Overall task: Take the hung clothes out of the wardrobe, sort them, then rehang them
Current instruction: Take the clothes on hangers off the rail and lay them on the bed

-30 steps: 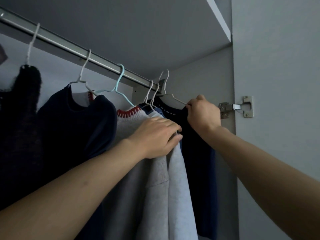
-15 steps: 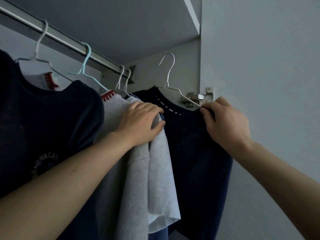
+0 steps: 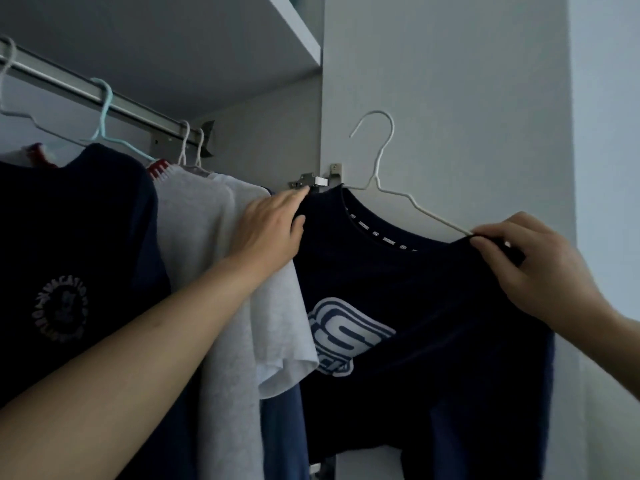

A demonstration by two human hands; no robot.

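The fingers [image 3: 483, 241] of the right hand [image 3: 540, 268] pinch the shoulder of a navy T-shirt [image 3: 433, 323] together with the arm of its white wire hanger [image 3: 377, 168], while the left hand [image 3: 273, 226] lies with fingers straight and close together on the shirt's other shoulder, just beside a grey T-shirt [image 3: 221, 271]. The hanger's hook hangs free of the rail [image 3: 69, 81], so the navy shirt is out in front of the wardrobe's open door [image 3: 450, 98], its white logo facing the camera. This looks like the taking-out step, one garment off and several left: the grey shirt and a dark printed sweatshirt [image 3: 69, 271] hang on the rail from white and pale blue hangers. The next move probably calls for carrying the shirt clear without snagging the hinge [image 3: 308, 180] close behind it. A shelf [image 3: 294, 26] runs above the rail; the wardrobe is pale grey and dimly lit
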